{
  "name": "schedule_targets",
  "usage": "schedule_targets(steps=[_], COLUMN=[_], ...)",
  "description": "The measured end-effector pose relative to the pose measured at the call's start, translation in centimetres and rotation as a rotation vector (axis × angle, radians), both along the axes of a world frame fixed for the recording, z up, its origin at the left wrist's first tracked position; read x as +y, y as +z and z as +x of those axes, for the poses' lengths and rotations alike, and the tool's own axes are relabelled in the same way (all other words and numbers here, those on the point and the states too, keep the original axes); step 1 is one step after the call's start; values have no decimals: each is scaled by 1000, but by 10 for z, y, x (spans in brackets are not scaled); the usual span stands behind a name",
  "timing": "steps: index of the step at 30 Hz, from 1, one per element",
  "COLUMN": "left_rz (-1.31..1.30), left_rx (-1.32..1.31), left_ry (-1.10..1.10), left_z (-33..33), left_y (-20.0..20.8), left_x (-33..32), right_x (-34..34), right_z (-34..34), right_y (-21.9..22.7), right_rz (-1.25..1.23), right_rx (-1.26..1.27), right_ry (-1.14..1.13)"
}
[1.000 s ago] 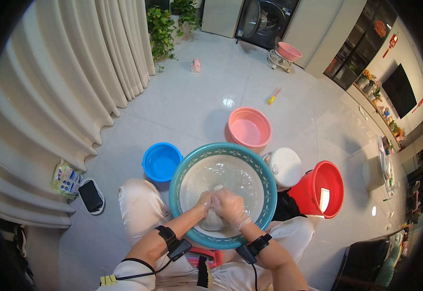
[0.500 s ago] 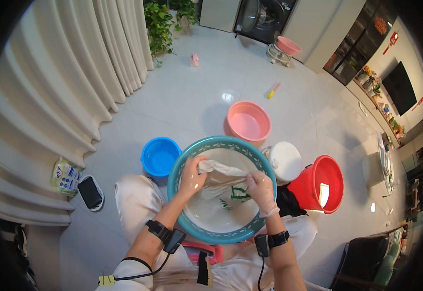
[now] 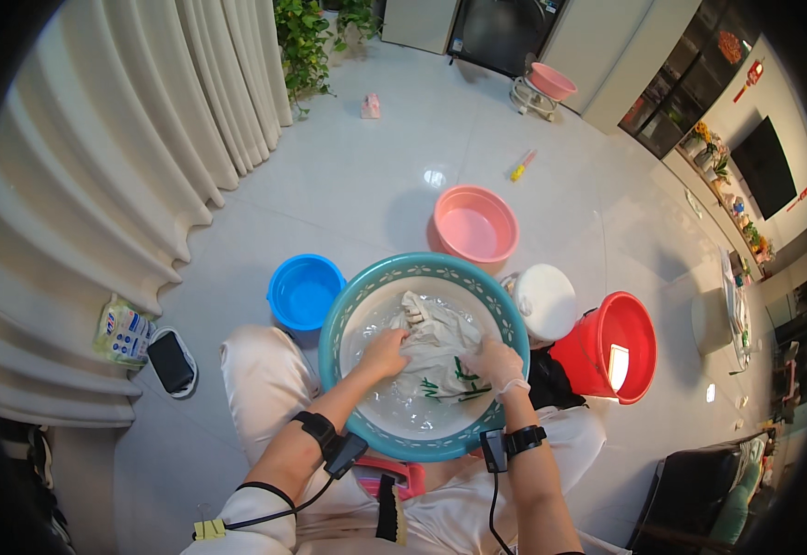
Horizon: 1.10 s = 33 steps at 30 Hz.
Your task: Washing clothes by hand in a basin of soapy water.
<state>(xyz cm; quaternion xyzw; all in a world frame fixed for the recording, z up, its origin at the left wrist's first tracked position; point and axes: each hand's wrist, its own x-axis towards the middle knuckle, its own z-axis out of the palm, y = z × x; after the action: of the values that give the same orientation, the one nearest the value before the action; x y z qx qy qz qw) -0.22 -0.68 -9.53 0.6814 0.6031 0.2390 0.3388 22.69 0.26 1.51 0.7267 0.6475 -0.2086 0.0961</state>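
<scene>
A wet white cloth with green markings lies bunched in the water of a large teal basin with a patterned rim. My left hand is at the cloth's left edge, fingers curled onto it and partly hidden. On the right side, over the green markings, my right hand grips the cloth; a thin clear glove covers it, bunched at the wrist. Bubbles and ripples show in the water around the cloth.
Close around the basin stand a blue basin, a pink basin, a white lidded bucket and a red bucket. A phone and a detergent pouch lie by the curtain. A yellow-handled brush is farther off.
Both hands have lowered the cloth from above the basin into the water, where it now lies bunched. The left hand has moved down and right. The far washing machine's door now looks closed.
</scene>
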Motion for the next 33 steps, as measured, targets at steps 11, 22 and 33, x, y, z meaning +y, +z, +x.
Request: schedule_targets(steps=[11,22,33], left_rz=[-298,-642,-684], left_rx=[-608,-1226,-1231], left_ry=[73,54,-122], left_z=[-2,1,3], left_y=[10,76,86], left_x=[17,10,8], right_x=[-4,-10,-2], right_z=[12,9,-10], right_y=[2,29,17], right_rz=[-115,-100,-6], right_rx=[69,95,908], right_ry=[92,138,153])
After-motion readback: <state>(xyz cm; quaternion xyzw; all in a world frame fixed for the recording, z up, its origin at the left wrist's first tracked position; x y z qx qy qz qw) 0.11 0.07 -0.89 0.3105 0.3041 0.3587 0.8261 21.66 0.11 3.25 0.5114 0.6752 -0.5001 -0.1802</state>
